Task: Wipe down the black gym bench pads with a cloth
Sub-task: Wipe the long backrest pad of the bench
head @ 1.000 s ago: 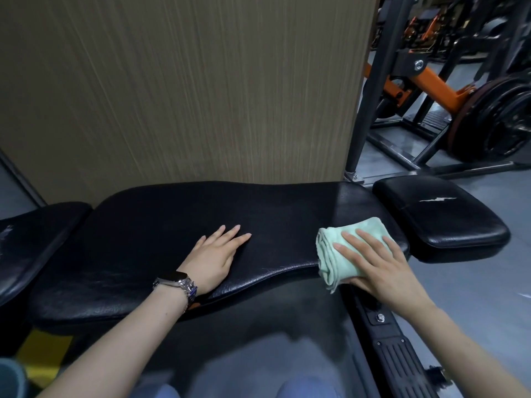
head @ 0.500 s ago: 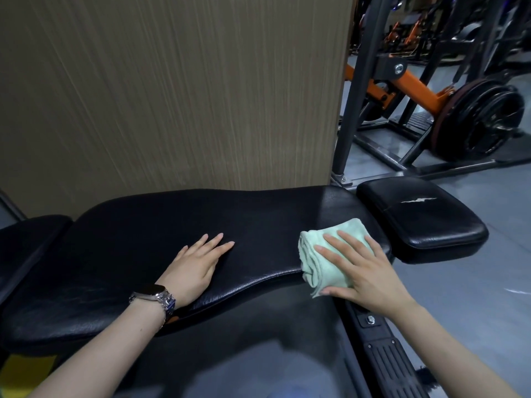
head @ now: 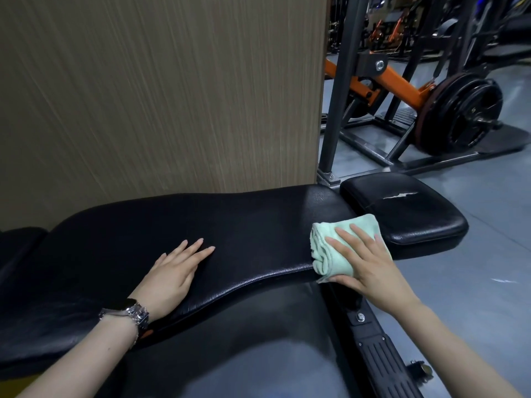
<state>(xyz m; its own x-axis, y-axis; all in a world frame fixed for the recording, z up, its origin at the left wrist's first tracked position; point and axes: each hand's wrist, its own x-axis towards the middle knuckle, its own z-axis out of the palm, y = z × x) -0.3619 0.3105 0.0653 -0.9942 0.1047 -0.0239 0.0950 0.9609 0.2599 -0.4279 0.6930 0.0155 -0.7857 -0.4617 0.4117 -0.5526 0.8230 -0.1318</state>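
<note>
At the right end of the long pad (head: 230, 239), the folded green cloth (head: 339, 242) sits as it did a second ago, no stroke made. Right hand (head: 370, 268) presses it flat, fingers spread. Left hand (head: 175, 271) rests on the pad, fingers straight, close together. The small pad (head: 402, 214) beside it looks unwiped; wiping seems paused.

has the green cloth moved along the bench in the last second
No. The cloth sits at the long pad's right end beside the small pad, as before.
</note>
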